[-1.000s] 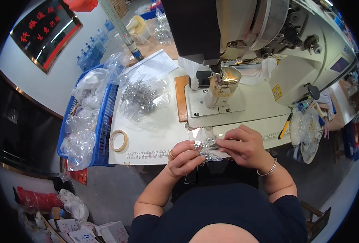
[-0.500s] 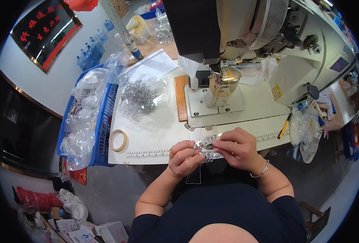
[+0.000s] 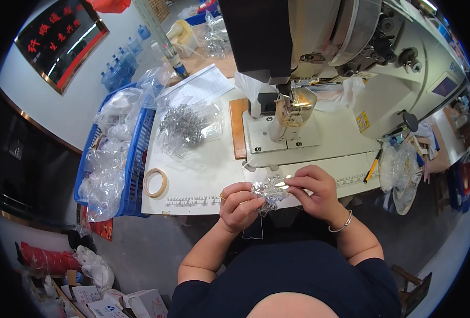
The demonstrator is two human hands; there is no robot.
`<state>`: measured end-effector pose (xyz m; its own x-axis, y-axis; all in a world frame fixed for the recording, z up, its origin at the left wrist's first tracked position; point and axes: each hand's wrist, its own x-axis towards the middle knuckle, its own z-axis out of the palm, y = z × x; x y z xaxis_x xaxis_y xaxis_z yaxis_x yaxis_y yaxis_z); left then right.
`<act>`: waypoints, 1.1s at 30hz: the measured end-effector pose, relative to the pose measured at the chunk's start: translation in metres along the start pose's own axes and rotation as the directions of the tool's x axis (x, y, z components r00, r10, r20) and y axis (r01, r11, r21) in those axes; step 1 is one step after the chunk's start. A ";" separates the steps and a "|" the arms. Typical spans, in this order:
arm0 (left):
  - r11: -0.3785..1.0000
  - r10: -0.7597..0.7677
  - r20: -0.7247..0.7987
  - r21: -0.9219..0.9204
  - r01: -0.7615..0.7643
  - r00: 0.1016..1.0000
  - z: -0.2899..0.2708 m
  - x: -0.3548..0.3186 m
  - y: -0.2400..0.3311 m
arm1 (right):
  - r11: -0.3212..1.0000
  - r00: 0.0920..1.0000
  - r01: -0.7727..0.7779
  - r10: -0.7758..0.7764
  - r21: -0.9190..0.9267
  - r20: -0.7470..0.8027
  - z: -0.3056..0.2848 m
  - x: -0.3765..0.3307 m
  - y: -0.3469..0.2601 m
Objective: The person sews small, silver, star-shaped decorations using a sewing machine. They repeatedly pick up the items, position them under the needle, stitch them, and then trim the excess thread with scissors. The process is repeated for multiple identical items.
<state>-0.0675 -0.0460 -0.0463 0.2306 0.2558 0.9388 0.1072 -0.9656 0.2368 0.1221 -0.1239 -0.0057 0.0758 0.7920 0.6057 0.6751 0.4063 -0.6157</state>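
At the front edge of the sewing table, my left hand is closed on a bunched silvery, glittering trim. Thin clear strands hang from this piece below the fingers. My right hand pinches a small shiny two-pronged tool, its bright tips pointing left against the trim. Whether the tool is tweezers or thread snips cannot be made out. Beyond both hands stands a large sewing machine with a raised post.
A pile of silvery pieces on clear plastic lies at the table's left, with a tape roll nearer me. Left of the table stands a blue basket of plastic bags. A ruler strip runs along the front edge; a yellow-and-black pen lies right.
My right hand has drawn slightly back to the right, so the two bright prongs of the tool now show. The trim is more spread out, and my left hand keeps its hold.
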 end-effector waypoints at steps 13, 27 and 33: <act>0.995 0.055 -0.051 0.081 -0.051 0.997 0.018 0.010 0.004 | 0.935 0.938 -0.272 0.204 0.228 0.282 0.004 0.003 0.004; -0.384 -0.665 0.580 -0.806 0.450 0.471 0.012 0.006 0.021 | 0.944 0.805 -0.132 -0.077 0.304 0.588 -0.010 0.076 -0.006; -0.429 -0.708 0.458 -0.883 0.188 0.538 0.028 0.006 -0.002 | 0.991 0.944 0.054 -0.090 -0.119 -0.318 -0.010 0.046 0.011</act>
<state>-0.0389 -0.0414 -0.0484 0.4913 0.8419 0.2230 -0.8570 0.4216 0.2962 0.1400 -0.0877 0.0205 0.2444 0.5660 0.7874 0.7611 0.3912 -0.5174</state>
